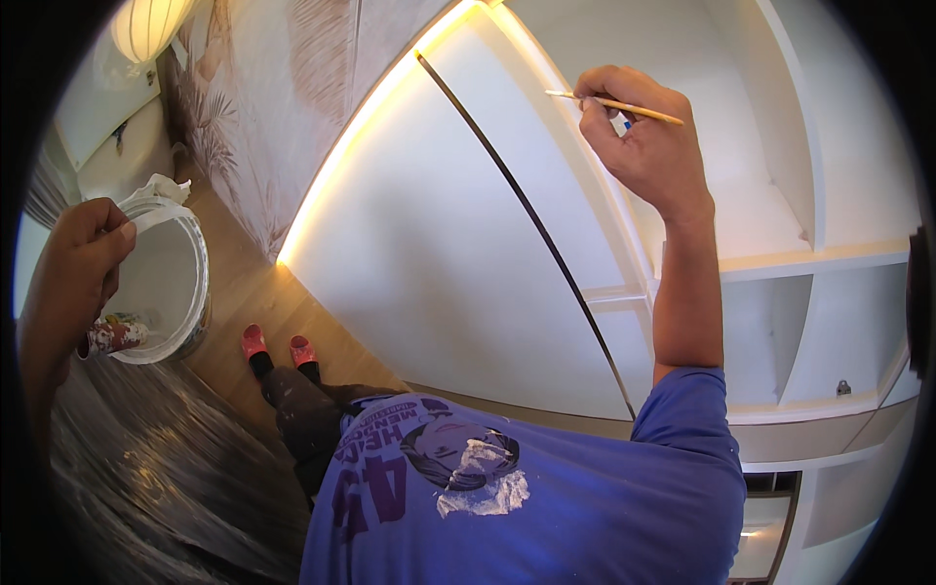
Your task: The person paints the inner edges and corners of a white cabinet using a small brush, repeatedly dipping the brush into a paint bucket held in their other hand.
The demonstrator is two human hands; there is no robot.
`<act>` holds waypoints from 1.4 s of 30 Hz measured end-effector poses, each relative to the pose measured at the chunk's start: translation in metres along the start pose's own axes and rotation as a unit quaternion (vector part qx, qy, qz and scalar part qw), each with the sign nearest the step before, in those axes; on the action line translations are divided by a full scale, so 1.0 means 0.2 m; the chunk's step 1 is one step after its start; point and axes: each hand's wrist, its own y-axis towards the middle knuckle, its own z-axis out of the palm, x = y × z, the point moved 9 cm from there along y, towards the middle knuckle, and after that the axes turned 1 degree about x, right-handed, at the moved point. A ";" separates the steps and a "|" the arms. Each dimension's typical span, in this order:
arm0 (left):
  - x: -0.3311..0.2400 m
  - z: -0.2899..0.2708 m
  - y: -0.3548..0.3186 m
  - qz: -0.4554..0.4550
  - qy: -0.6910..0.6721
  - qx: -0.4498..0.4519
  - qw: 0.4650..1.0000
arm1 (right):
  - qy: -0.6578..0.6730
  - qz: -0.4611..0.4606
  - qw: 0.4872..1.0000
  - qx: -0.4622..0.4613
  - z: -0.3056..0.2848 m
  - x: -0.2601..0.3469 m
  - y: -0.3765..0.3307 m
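My right hand (648, 156) is raised before the white shelving, its fingers pinching a thin wooden paintbrush (643, 111). The brush's pale tip points left, close to the white edge of the cabinet. A small bit of blue shows between those fingers. At the far left, my left hand (93, 253) is closed on the upper part of a white bucket (200, 268); whether it grips the rim or the handle, I cannot tell. White smears coat the bucket's rim. A paint-stained cylindrical object (115, 336) shows below that hand, and a crumpled white piece (166, 188) lies at the far rim.
A white panel (419, 234) with a dark strip (526, 205) and a glowing light edge stands ahead. White shelves (770, 263) rise at right. Clear plastic sheeting (156, 468) hangs or lies at lower left. A wooden floor (229, 234) lies under my red shoes.
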 end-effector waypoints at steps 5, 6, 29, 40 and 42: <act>-0.06 0.00 -0.05 -0.022 0.018 -0.009 1.000 | -0.004 -0.004 1.000 0.002 0.00 0.00 0.01; -0.05 0.01 -0.03 -0.021 0.016 -0.004 1.000 | -0.008 -0.003 1.000 0.004 0.00 0.00 0.01; 0.00 0.00 -0.02 -0.023 0.015 -0.011 1.000 | -0.037 -0.026 0.999 0.013 -0.01 0.03 0.02; 0.04 -0.02 -0.01 -0.016 0.015 -0.023 1.000 | -0.016 -0.040 0.999 -0.012 0.00 0.03 0.04; 0.00 0.00 -0.03 -0.026 0.017 -0.018 0.999 | -0.018 -0.044 0.999 -0.010 0.00 0.03 0.04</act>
